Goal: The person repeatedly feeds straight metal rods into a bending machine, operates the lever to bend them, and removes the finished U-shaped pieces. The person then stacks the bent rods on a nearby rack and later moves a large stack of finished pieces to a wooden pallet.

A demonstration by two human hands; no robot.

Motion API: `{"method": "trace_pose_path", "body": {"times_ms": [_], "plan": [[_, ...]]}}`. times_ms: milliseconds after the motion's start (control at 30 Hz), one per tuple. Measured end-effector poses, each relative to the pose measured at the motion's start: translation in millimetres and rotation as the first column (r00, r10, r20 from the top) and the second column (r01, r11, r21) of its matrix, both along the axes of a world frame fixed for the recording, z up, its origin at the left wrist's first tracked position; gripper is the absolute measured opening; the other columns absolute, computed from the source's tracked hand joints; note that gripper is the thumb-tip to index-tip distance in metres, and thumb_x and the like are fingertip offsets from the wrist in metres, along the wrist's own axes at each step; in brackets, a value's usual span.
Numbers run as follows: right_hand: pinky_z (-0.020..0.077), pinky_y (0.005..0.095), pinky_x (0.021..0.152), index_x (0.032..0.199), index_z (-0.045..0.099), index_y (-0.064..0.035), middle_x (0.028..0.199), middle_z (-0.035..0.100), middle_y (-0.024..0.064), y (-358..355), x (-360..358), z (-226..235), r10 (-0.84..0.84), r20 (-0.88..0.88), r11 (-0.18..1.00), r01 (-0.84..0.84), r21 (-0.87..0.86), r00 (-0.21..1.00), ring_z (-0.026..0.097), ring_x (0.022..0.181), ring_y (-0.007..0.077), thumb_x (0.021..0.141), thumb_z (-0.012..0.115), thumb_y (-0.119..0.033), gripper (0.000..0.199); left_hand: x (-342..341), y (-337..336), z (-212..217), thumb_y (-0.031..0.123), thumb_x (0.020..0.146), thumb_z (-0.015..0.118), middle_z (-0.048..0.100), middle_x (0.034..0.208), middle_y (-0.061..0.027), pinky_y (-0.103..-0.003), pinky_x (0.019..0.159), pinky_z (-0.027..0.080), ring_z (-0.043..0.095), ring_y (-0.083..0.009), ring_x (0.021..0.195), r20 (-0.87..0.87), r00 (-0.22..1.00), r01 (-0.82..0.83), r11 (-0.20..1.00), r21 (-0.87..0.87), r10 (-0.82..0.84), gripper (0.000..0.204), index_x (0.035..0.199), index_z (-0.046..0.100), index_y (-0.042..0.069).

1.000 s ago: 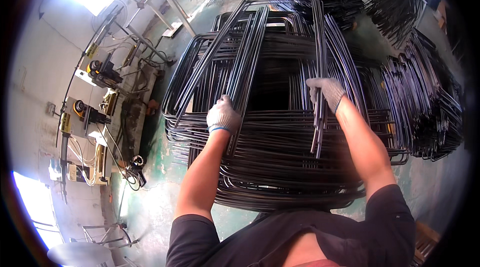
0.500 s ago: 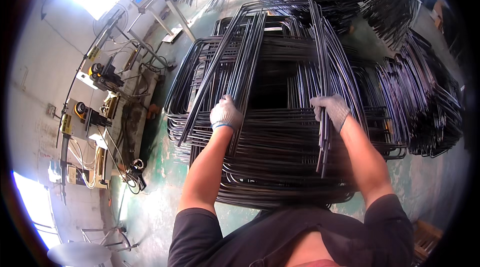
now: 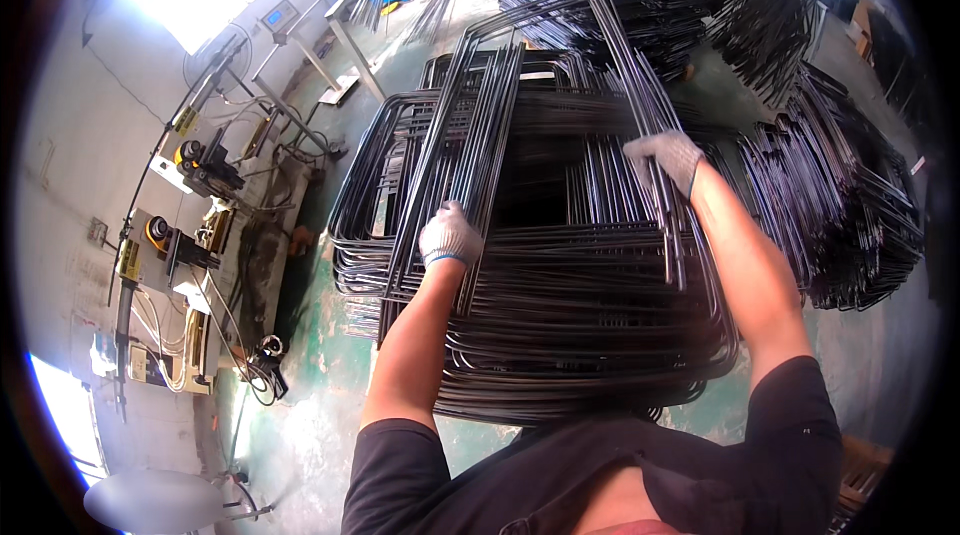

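Hands, left [image 3: 450,237] and right [image 3: 668,157], both clenched on bent rod frames [image 3: 560,65], long axis away from the person.

Left hand [image 3: 450,235] fingers behind rods [image 3: 470,165]

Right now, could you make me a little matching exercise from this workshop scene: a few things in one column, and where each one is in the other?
Things:
1. left hand
2. right hand
3. machine with yellow parts
4. stack of bent black rod frames

Places:
A. gripping the frame bundle's right side
B. against the wall, far left
C. on the green floor in front of the person
D. gripping the frame bundle's left side

Pairs: 1-D, 2-A, 3-B, 4-C
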State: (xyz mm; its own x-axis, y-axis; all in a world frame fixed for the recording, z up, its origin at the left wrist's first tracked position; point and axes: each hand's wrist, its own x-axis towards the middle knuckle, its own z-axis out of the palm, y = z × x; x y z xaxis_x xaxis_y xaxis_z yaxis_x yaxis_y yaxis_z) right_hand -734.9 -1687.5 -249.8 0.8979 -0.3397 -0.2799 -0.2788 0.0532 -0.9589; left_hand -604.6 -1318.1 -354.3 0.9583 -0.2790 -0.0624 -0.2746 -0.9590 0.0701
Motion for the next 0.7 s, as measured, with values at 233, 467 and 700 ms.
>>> {"method": "trace_pose_path", "body": {"times_ms": [233,467,700], "plan": [[0.0501,0.0376,0.051,0.074,0.071,-0.0009,0.062,0.067,0.0118,22.1,50.2,26.8,-0.011,-0.008,0.999,0.011,-0.032,1.000,0.060,0.048,0.0228,0.088,0.077,-0.015,0.020,-9.4,-6.3,12.9,0.030,0.096,0.071,0.069,0.131,-0.0255,-0.049,0.104,0.058,0.070,-0.0411,0.123,-0.102,0.994,-0.040,0.998,-0.041,0.036,0.055,0.138,0.056,-0.001],[0.0478,0.0370,0.050,0.072,0.067,-0.0024,0.061,0.064,0.0112,48.6,-31.4,-23.2,0.009,-0.057,0.999,-0.007,0.039,0.998,0.060,0.051,0.0214,0.084,0.077,-0.017,0.021,-6.8,-5.9,-2.5,0.024,0.092,0.068,0.073,0.120,-0.0254,-0.046,0.098,0.060,0.075,-0.0383,0.110,0.012,1.000,0.029,0.999,-0.042,-0.028,0.049,0.130,0.060,-0.006],[0.0540,0.0358,0.050,0.087,0.058,-0.0073,0.067,0.062,0.0072,79.8,-124.9,-45.2,-0.221,-0.151,0.930,0.255,0.266,0.963,0.061,0.052,0.0190,0.081,0.078,-0.004,0.021,-11.4,-12.0,3.1,0.024,0.091,0.069,0.072,0.121,-0.0218,-0.044,0.096,0.059,0.073,-0.0336,0.112,0.036,0.999,0.030,0.997,0.068,-0.032,0.050,0.131,0.059,-0.005]]}}
